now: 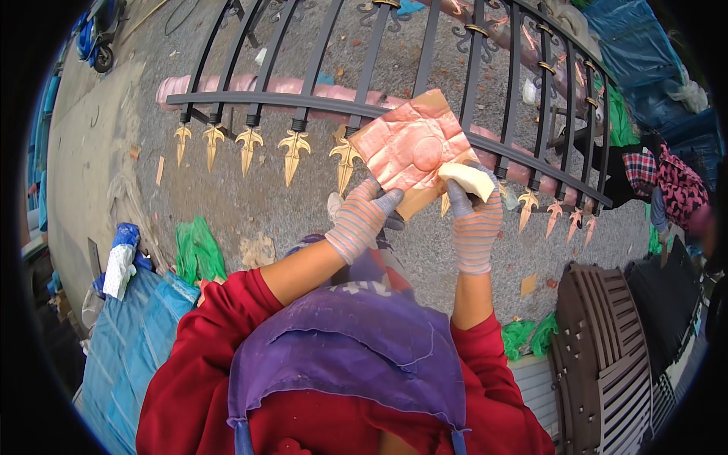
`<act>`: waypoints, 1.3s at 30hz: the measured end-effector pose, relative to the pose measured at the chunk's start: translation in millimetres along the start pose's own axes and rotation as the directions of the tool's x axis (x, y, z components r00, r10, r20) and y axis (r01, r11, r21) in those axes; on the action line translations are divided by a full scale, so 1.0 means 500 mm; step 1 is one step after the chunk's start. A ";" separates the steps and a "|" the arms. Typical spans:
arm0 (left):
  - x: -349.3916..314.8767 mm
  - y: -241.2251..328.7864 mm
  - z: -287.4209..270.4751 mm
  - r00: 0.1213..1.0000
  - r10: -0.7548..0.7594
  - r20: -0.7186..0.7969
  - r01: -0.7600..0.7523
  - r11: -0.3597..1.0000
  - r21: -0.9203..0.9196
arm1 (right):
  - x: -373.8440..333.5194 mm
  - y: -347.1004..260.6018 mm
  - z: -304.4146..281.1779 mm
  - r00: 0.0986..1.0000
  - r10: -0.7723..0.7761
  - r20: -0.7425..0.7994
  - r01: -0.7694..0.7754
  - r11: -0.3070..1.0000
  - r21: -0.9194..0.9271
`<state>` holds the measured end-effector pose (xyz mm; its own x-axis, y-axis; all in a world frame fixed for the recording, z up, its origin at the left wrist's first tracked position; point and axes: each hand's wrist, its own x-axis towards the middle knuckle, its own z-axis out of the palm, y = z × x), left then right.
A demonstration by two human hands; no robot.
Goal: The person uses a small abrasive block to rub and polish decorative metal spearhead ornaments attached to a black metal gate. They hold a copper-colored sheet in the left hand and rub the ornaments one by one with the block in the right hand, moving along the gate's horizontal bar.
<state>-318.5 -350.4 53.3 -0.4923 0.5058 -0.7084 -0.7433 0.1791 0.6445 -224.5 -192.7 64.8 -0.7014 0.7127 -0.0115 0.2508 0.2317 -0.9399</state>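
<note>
My left hand [362,218], in a striped grey-and-orange work glove, pinches the lower left edge of a creased square sheet coated in shiny copper-pink [406,140]. Brown cardboard [418,200] shows along the sheet's lower edge. In my right hand [478,231], gloved the same way, is a thick cream sponge [470,180], close against the sheet's right side. Just beyond both hands lies a dark metal fence panel [273,99] whose spear-shaped tips point toward me. Gold covers the tips on the left, such as one spearhead [293,152]; those at the far right look copper-pink.
Pink wrapped padding [173,89] runs beneath the panel. Brown slatted panels [599,341] are stacked at the lower right. Blue sheeting [133,349] and green plastic [199,249] lie at the left. Another person [679,186] bends beside the fence at the far right.
</note>
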 end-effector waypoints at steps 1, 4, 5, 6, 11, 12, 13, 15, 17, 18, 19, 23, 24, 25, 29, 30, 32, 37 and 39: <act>0.001 -0.001 0.002 1.000 -0.012 -0.004 0.012 1.000 -0.001 | 0.002 0.003 0.002 1.000 0.001 -0.019 -0.001 1.000 0.008; 0.008 -0.006 0.009 1.000 -0.021 -0.005 0.021 1.000 0.005 | 0.013 0.008 0.008 0.999 -0.014 -0.050 0.012 1.000 -0.023; 0.012 -0.013 0.008 1.000 -0.001 -0.008 0.001 1.000 0.014 | 0.020 -0.001 0.010 0.999 -0.032 -0.036 0.030 0.998 -0.063; 0.014 -0.017 0.009 1.000 0.019 -0.010 -0.019 1.000 0.024 | 0.023 -0.005 0.010 0.998 -0.051 -0.022 0.048 0.994 -0.102; 0.018 -0.018 0.020 1.000 0.026 -0.003 -0.026 0.999 0.034 | 0.036 0.002 -0.010 0.974 -0.221 0.053 0.224 0.898 -0.379; 0.018 -0.019 0.022 0.999 0.039 -0.003 -0.039 0.998 0.046 | 0.040 -0.004 -0.013 0.968 -0.247 0.045 0.247 0.910 -0.332; 0.020 -0.022 0.024 0.999 0.031 -0.014 -0.030 0.998 0.052 | 0.039 0.000 -0.014 0.972 -0.229 0.049 0.231 0.905 -0.357; 0.026 -0.026 0.032 1.000 0.017 -0.024 -0.015 0.998 0.066 | 0.037 0.007 -0.020 0.979 -0.196 0.049 0.199 0.889 -0.412; 0.028 -0.030 0.037 1.000 0.013 -0.015 -0.013 0.999 0.042 | 0.029 0.016 -0.028 0.977 -0.193 0.090 0.213 0.888 -0.408; 0.030 -0.030 0.041 1.000 0.012 -0.010 -0.012 0.999 0.032 | 0.025 0.020 -0.033 0.976 -0.191 0.108 0.219 0.888 -0.405; 0.030 -0.030 0.046 1.000 0.010 -0.014 -0.010 0.999 0.042 | 0.020 0.023 -0.038 0.974 -0.190 0.126 0.225 0.888 -0.402; 0.035 -0.038 0.065 1.000 0.023 -0.009 -0.022 0.997 0.078 | 0.033 0.020 -0.065 0.999 -0.046 0.001 0.044 0.941 -0.335; 0.038 -0.038 0.070 1.000 0.031 0.002 -0.032 0.996 0.089 | 0.024 0.051 -0.065 0.994 -0.102 0.048 0.113 0.867 -0.486; 0.038 -0.037 0.077 1.000 0.030 0.000 -0.029 0.995 0.100 | 0.018 0.054 -0.071 0.992 -0.108 0.070 0.129 0.856 -0.500; 0.044 -0.046 0.088 1.000 0.028 -0.006 -0.027 0.986 0.164 | 0.009 0.070 -0.086 0.997 -0.058 0.056 0.077 0.888 -0.454; 0.046 -0.053 0.090 1.000 0.026 0.000 -0.026 0.983 0.184 | 0.016 0.070 -0.092 0.999 -0.006 0.037 0.020 0.913 -0.408; 0.053 -0.058 0.108 0.998 0.065 0.004 -0.065 0.986 0.153 | 0.009 0.088 -0.093 0.996 -0.078 0.050 0.093 0.867 -0.490; 0.057 -0.054 0.119 0.999 -0.038 0.004 0.037 0.998 0.056 | -0.017 0.092 -0.114 0.998 0.042 0.036 -0.020 0.888 -0.459; 0.068 -0.055 0.109 0.995 -0.102 -0.002 0.102 0.993 0.052 | -0.028 0.115 -0.128 0.993 0.120 0.011 -0.103 0.892 -0.439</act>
<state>-290.0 -292.4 27.1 -0.4144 0.4832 -0.7712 -0.7654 0.2734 0.5826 -157.6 -147.0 32.8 -0.6735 0.7280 -0.1282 0.5894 0.4242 -0.6875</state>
